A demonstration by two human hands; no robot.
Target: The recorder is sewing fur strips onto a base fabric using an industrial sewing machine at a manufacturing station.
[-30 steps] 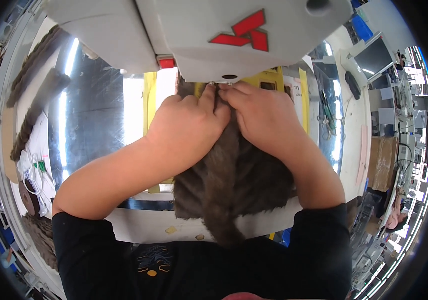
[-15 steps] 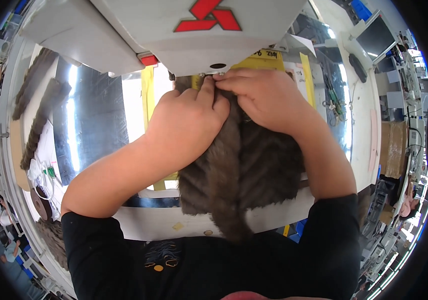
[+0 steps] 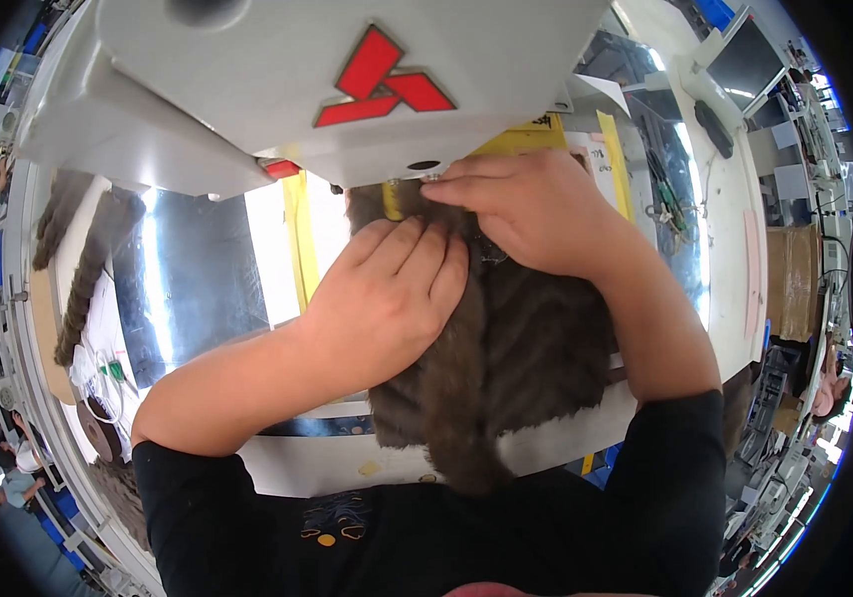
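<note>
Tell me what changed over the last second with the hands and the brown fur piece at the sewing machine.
The left hand slid back from the machine head and now lies flat, lower on the brown fur piece. The right hand stayed up by the needle area, fingers reaching left across the top edge. The white sewing machine fills more of the view as the head leaned in. Both hands still press the fur; nothing was let go.

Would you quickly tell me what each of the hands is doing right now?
Left hand: open, palm flat on the brown fur fabric.
Right hand: fingers curled, pressing the fur fabric under the white sewing machine head; a true grip cannot be told.
</note>
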